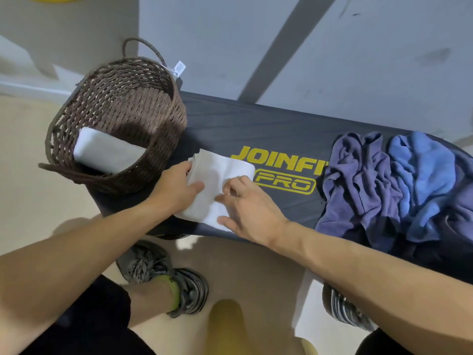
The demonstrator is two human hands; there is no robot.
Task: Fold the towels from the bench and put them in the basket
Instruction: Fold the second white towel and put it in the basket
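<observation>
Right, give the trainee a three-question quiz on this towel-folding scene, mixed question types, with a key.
1. True or false: the basket already holds a folded white towel.
2. Multiple choice: where does the unfolded pile of purple and blue towels lie? A) in the basket B) on the bench's right end C) on the floor
3. Fill in: the left hand and right hand both rest on a ____ towel on the bench beside the basket.

Key: 1 true; 2 B; 3 white
</observation>
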